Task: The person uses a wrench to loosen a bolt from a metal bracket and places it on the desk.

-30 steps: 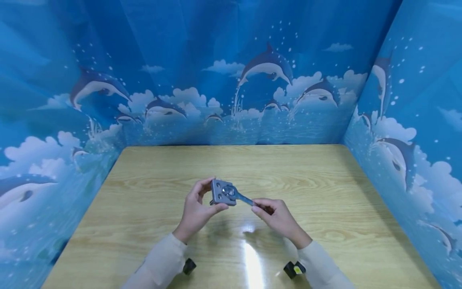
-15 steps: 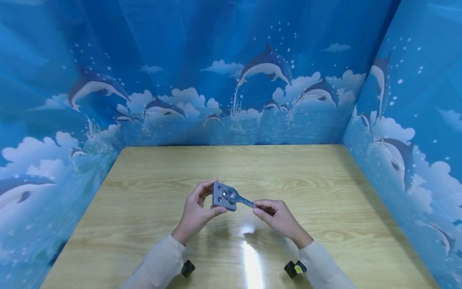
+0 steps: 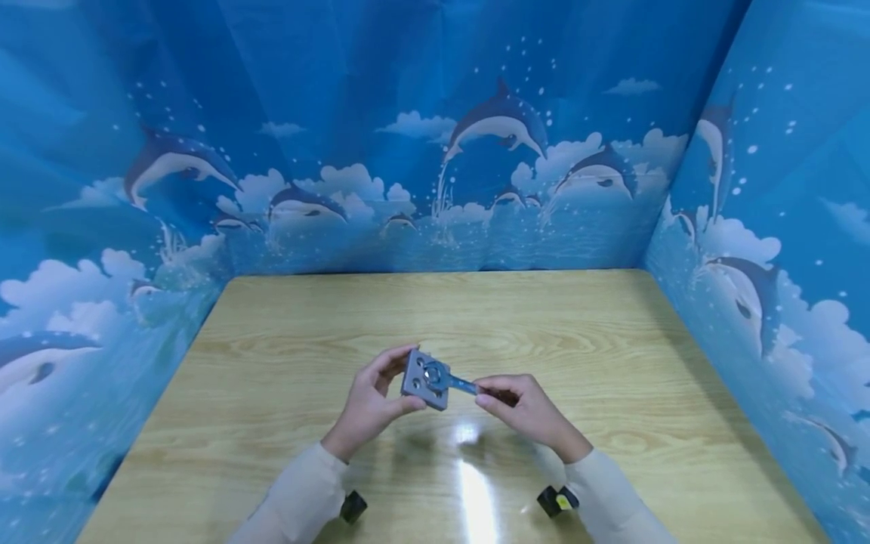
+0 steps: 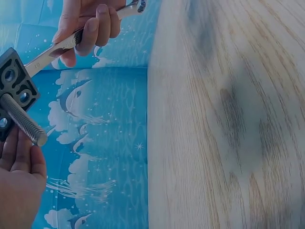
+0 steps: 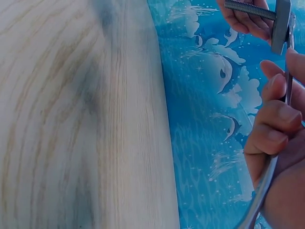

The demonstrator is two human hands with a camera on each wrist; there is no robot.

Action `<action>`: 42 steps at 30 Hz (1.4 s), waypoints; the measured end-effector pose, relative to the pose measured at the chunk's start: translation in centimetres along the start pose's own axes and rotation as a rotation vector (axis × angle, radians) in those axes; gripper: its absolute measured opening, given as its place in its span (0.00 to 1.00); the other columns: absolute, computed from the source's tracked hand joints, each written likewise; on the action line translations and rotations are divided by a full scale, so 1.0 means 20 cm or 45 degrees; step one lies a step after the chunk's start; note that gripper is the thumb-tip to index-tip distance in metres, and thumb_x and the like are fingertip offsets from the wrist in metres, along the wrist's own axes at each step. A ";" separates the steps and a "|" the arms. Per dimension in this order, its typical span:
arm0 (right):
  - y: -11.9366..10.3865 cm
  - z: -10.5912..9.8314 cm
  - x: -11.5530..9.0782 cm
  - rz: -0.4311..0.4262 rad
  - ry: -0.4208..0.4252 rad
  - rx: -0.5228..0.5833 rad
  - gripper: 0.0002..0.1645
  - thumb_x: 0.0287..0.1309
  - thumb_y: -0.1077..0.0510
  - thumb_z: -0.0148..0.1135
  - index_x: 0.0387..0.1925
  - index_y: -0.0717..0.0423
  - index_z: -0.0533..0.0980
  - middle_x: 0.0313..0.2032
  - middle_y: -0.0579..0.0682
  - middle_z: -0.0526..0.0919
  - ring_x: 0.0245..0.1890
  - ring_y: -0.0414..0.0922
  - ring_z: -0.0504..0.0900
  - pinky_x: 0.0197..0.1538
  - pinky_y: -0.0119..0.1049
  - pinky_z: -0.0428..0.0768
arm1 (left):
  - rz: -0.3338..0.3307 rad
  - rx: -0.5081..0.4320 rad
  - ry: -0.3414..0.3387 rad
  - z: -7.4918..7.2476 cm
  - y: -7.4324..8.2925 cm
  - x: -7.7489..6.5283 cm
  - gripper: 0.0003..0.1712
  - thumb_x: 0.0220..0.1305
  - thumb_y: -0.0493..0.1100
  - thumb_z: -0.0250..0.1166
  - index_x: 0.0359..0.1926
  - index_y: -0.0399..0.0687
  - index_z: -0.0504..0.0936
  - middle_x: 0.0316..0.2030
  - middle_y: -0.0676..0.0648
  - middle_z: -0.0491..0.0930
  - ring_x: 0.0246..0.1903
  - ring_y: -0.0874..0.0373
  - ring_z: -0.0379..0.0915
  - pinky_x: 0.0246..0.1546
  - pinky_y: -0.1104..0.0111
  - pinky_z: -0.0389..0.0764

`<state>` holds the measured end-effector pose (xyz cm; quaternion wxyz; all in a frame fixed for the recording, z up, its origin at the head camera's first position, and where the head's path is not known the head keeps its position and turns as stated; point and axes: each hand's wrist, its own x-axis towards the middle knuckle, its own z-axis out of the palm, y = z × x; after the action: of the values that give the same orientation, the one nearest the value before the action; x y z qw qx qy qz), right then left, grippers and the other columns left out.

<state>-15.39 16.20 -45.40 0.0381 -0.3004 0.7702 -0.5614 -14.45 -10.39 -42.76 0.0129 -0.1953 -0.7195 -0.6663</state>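
My left hand [image 3: 370, 404] grips a square grey metal plate [image 3: 413, 375] by its edges, thumb at the near edge and fingers at the far one. The plate has round holes near its corners. A long threaded bolt [image 4: 25, 120] sticks out from its back side, as the left wrist view shows. In my right hand [image 3: 526, 408] is a combination wrench [image 3: 462, 384], held along its shaft with curled fingers. The wrench's head lies around the bolt head [image 3: 433, 373] on the plate's front face. Both hands hold these things above the table.
A wood-grain table [image 3: 306, 332] lies below the hands. Blue dolphin-print curtains [image 3: 381, 136] stand behind it and at both sides. Black wrist cameras hang under the left sleeve [image 3: 299, 487] and the right sleeve [image 3: 612, 495].
The plate has tilted clockwise and come slightly nearer, with the left hand turning along. The wrench's head has dropped a little, so its shaft lies flatter; the right hand has barely moved.
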 end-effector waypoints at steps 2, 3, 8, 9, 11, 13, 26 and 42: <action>0.00 0.00 0.00 0.003 0.008 0.002 0.10 0.62 0.66 0.59 0.44 0.65 0.81 0.27 0.46 0.81 0.19 0.30 0.67 0.17 0.24 0.70 | -0.002 0.010 0.006 0.00 0.00 0.00 0.44 0.43 0.39 0.77 0.63 0.39 0.69 0.57 0.40 0.75 0.55 0.55 0.72 0.64 0.72 0.69; 0.00 0.01 0.00 0.001 0.013 0.003 0.10 0.62 0.66 0.59 0.44 0.65 0.81 0.26 0.46 0.81 0.19 0.30 0.67 0.17 0.24 0.69 | -0.003 0.025 0.012 0.00 0.00 0.00 0.44 0.42 0.39 0.77 0.63 0.40 0.70 0.57 0.42 0.76 0.55 0.55 0.73 0.64 0.72 0.69; 0.01 0.02 -0.01 -0.044 0.029 0.034 0.10 0.61 0.69 0.58 0.43 0.67 0.80 0.27 0.48 0.82 0.19 0.30 0.67 0.16 0.25 0.70 | 0.012 0.062 0.017 0.00 0.01 0.00 0.45 0.40 0.38 0.78 0.62 0.38 0.70 0.55 0.44 0.77 0.53 0.56 0.73 0.65 0.70 0.68; 0.01 0.02 -0.01 -0.049 0.026 0.039 0.10 0.61 0.69 0.58 0.43 0.68 0.80 0.27 0.48 0.82 0.19 0.30 0.67 0.16 0.25 0.70 | 0.019 0.058 0.005 0.00 0.01 0.01 0.44 0.40 0.39 0.78 0.62 0.37 0.70 0.54 0.43 0.77 0.53 0.56 0.73 0.64 0.70 0.69; 0.01 0.02 0.00 -0.054 0.002 0.045 0.10 0.61 0.69 0.58 0.42 0.68 0.80 0.27 0.48 0.82 0.19 0.30 0.67 0.16 0.25 0.69 | 0.009 0.016 -0.038 -0.01 0.02 0.01 0.43 0.42 0.40 0.77 0.61 0.35 0.71 0.55 0.39 0.76 0.52 0.57 0.74 0.63 0.71 0.71; 0.01 0.00 0.00 -0.059 -0.040 0.031 0.09 0.61 0.68 0.59 0.41 0.66 0.81 0.26 0.48 0.81 0.19 0.29 0.67 0.16 0.24 0.70 | -0.019 -0.046 -0.105 -0.01 0.03 0.01 0.42 0.44 0.44 0.76 0.60 0.34 0.71 0.56 0.36 0.75 0.52 0.58 0.75 0.61 0.71 0.73; -0.07 -0.24 0.20 0.023 -0.599 -0.065 0.09 0.59 0.56 0.65 0.39 0.54 0.85 0.32 0.45 0.85 0.28 0.35 0.78 0.32 0.33 0.84 | -0.276 -0.316 -0.648 -0.02 0.02 0.01 0.40 0.53 0.54 0.72 0.61 0.35 0.71 0.53 0.38 0.77 0.49 0.50 0.76 0.53 0.61 0.80; -0.04 -0.21 0.09 0.006 -0.158 -0.107 0.07 0.60 0.60 0.64 0.39 0.56 0.83 0.31 0.46 0.85 0.24 0.34 0.76 0.24 0.29 0.80 | -0.158 -0.257 -0.370 -0.06 0.01 0.01 0.48 0.45 0.49 0.76 0.64 0.33 0.66 0.58 0.40 0.74 0.54 0.55 0.73 0.61 0.69 0.74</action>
<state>-18.21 18.54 -42.63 0.0747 -0.3341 0.7899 -0.5087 -14.87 -11.42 -42.43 -0.1519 -0.2449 -0.6540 -0.6994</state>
